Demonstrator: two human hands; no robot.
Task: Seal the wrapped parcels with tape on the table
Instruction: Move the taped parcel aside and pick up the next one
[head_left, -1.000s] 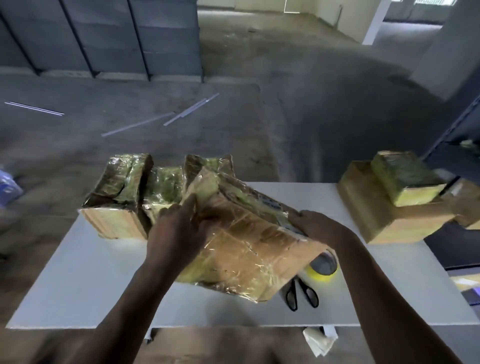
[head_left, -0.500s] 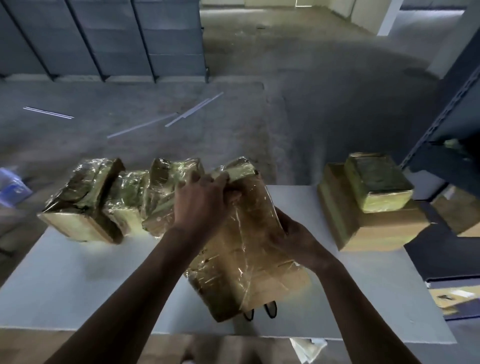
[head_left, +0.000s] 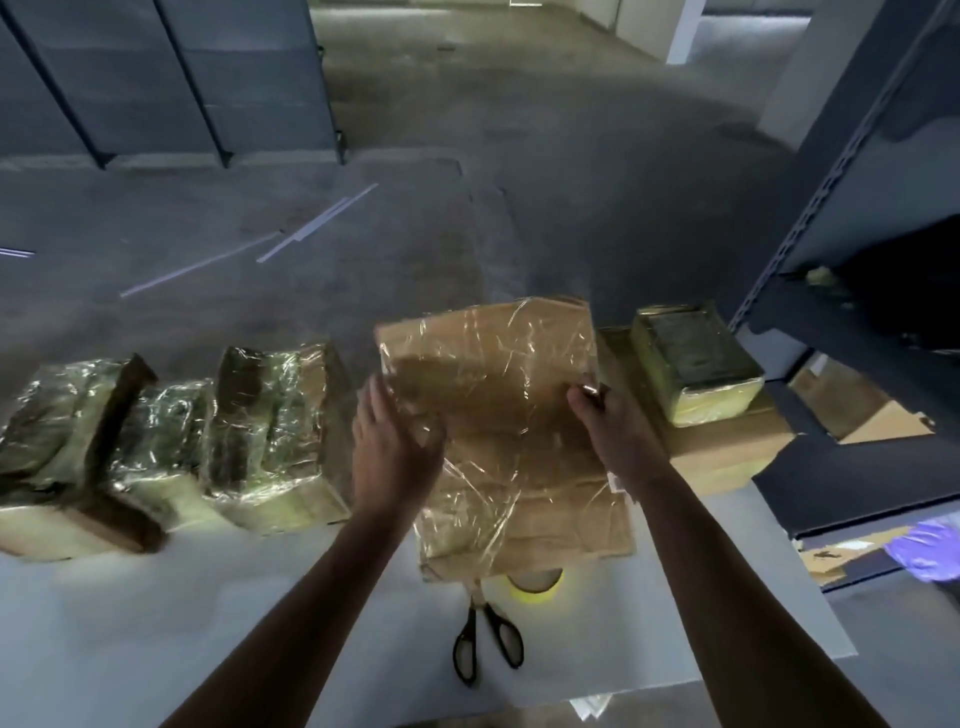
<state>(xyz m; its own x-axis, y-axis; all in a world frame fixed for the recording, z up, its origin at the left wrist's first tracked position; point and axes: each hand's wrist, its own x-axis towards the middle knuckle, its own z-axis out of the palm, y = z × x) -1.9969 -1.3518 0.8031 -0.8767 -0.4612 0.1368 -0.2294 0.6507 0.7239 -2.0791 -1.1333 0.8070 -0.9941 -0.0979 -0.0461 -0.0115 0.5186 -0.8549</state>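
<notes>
Left to right. A row of wrapped parcels (head_left: 156, 457) stands along the far left of the surface (head_left: 182, 623), each touching the next, and their film catches the light.

Beside the row, the left hand (head_left: 395, 447) takes the left edge of the large parcel (head_left: 498, 415). Its grip is closed on that edge, with the thumb laid across the front face. We hold this parcel up with its broad face towards us, over the middle of the surface. The film on the face lies loose and creased. We cannot tell whether the lower edge touches the surface.

Just below that edge lie the scissors (head_left: 488, 644), their handles towards us, and the yellow tape roll (head_left: 535, 590), which the parcel half hides. The right hand (head_left: 608, 431) holds the right edge, fingers curled round it in a firm grip. Further right, a small wrapped parcel (head_left: 696, 364) sits on a plain box (head_left: 727, 462).

We judge the step to be turning the parcel to find the loose end of the film. To do it well:

- We keep both grips on the edges, so that the film is not dragged off the face.
- We set the parcel down flat with the film end uppermost, clear of the tape roll and the scissors so that both stay within reach.
- We smooth the film taut before any tape goes on, since tape laid over slack creases is likely to lift.
</notes>
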